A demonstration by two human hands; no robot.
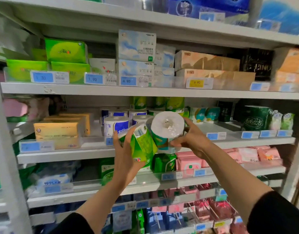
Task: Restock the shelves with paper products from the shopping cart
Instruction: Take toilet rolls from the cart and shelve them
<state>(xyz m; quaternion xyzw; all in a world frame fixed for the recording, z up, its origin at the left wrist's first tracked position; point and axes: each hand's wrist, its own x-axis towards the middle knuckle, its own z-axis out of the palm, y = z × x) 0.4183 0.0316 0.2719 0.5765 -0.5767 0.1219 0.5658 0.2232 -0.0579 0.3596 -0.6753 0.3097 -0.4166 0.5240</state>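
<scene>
Both hands grip rolls — shelf edge close.

Two toilet rolls, left roll and right roll, in glossy clear plastic film, crinkled, shining over the right roll's white paper end. Shelves look like smooth matt painted metal, light grey. Price tags sit in shiny clear plastic strips. Tissue packs in glossy green plastic wrap. Yellow packs in soft-sheen film. Sleeves of matt black cloth.
</scene>
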